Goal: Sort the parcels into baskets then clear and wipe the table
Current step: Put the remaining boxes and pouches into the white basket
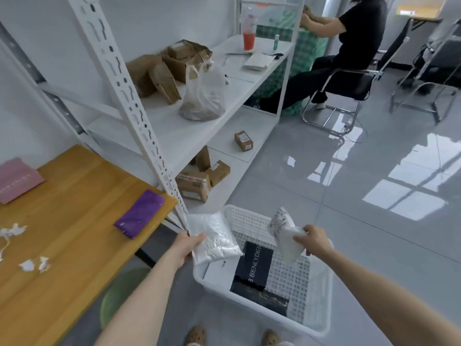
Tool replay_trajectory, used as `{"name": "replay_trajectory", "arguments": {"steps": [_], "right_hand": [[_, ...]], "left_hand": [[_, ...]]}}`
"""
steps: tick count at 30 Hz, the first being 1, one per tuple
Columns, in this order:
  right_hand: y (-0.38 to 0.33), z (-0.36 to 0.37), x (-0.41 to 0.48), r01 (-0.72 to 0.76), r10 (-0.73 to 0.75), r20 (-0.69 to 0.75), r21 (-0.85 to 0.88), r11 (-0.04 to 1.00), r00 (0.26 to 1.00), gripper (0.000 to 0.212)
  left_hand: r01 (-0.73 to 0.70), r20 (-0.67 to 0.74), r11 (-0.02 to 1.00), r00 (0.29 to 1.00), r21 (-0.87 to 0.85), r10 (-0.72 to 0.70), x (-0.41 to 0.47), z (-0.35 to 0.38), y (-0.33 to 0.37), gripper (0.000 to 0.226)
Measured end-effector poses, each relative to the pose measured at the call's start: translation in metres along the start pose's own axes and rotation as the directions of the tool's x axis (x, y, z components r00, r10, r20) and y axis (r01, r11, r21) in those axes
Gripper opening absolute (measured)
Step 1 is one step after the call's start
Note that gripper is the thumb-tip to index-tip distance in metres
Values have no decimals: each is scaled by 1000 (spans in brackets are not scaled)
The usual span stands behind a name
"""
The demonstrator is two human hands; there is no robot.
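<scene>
White plastic in both: my left grip pinches the near edge of a soft white parcel, thumb on top, and my right grip is clenched round the lower end of a labelled parcel. Both hang above the white basket on the floor, the soft one across its left rim, the labelled one over its right side. I judge this the drop-in step. I'd bring the soft parcel rightward until it clears the rim, then lower each one and lay it flat on the dark parcel and the flat white one already inside, rather than letting go from height. The shelf post stands just beside my left parcel, and the counter corner is near that forearm, so I'd swing right, where the floor lies open. A pink parcel, a purple cloth and paper scraps wait on the counter
</scene>
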State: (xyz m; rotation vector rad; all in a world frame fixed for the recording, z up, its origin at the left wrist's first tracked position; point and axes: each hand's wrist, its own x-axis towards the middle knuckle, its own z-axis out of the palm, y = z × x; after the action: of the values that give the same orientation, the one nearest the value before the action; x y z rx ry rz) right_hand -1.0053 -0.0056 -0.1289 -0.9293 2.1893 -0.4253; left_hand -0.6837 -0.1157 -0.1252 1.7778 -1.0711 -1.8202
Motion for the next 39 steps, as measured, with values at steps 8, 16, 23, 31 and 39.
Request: {"name": "replay_trajectory", "arguments": {"steps": [8,16,23,31,39], "right_hand": [[17,29,11,-171,162,95,96,981,982,24],[24,120,29,-251,224,147,205,946,963,23],[40,176,50,-316,292,156,156,936,944,24],[59,226,85,-336,303,206,149,930,930,38],[77,298,109,-336,275,314,160,928,909,52]], "left_hand": [[-73,45,942,997,327,62,47,24,31,51],[-171,149,698,985,696,92,111,25,28,18],[-132,197,656,980,743,-25,158,33,-4,31],[-112,229,610,967,785,-117,202,51,-54,60],[-76,94,558,996,826,-4,255,52,-119,50]]}}
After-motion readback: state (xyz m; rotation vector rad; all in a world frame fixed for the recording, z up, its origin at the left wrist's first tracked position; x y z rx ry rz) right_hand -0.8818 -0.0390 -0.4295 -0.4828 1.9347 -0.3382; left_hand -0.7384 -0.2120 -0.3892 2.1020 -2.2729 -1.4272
